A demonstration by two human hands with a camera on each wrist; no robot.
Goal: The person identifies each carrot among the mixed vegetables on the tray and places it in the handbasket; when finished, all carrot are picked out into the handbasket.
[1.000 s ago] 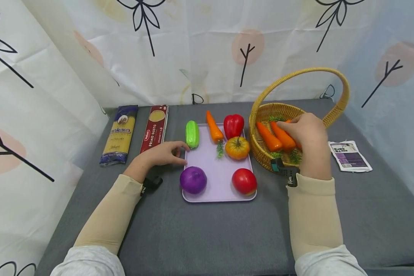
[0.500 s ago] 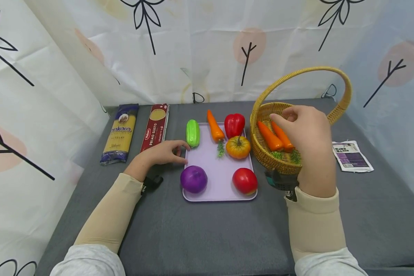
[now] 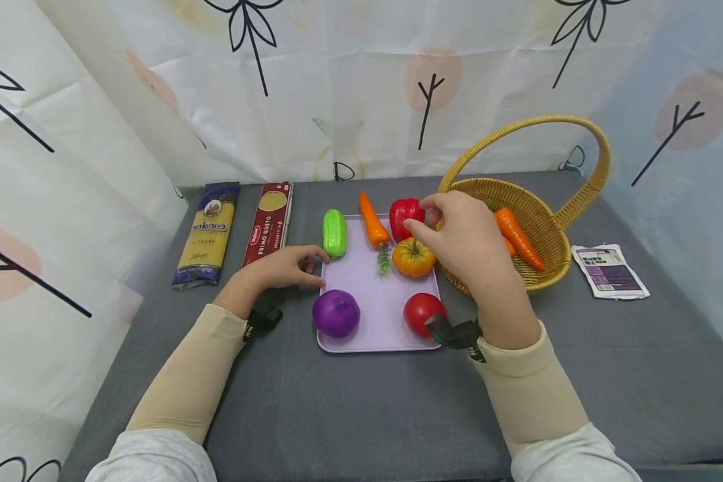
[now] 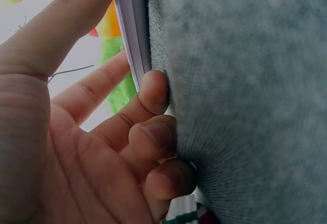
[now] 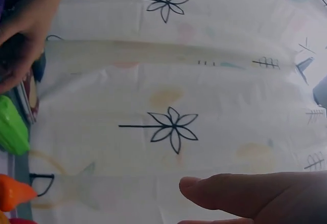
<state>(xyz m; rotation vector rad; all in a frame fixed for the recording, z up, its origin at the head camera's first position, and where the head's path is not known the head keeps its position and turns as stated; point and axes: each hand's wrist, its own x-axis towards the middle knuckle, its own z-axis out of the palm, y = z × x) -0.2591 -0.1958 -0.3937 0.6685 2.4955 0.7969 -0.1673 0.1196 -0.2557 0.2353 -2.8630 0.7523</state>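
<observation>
**Hands at the tray, right one over the pepper and pumpkin**

At the far left of the grey worktop [image 3: 349, 408] we see two pasta packets lying side by side, a blue one [image 3: 207, 234] and a red one [image 3: 268, 223]. Next comes our left hand [image 3: 286, 268], resting on the cloth with its fingertips against the left edge of the lilac tray [image 3: 373, 304]; the left wrist view shows its fingers [image 4: 153, 89] loosely bent against that rim, holding nothing.

On the tray, a green cucumber [image 3: 335, 233] lies at about 11 o'clock, an orange carrot [image 3: 374, 223] at 12, a red pepper [image 3: 405, 215] at 1 and a small pumpkin [image 3: 413, 258] just below the pepper. A purple onion [image 3: 336, 313] sits at 7 o'clock and a red tomato [image 3: 420, 312] at 5, partly behind the wrist strap.

Our right hand [image 3: 466, 244] hovers at the tray's 2 o'clock corner, over the pumpkin and beside the pepper. Its grip is spread loosely, thumb and forefinger apart, with nothing between them; we cannot tell whether a fingertip touches the pepper.

To the right stands the wicker basket [image 3: 545, 221] with its tall handle, just beside the tray, holding carrots [image 3: 518, 237]. Further right a small purple-printed sachet [image 3: 608, 270] lies flat on the worktop.
</observation>
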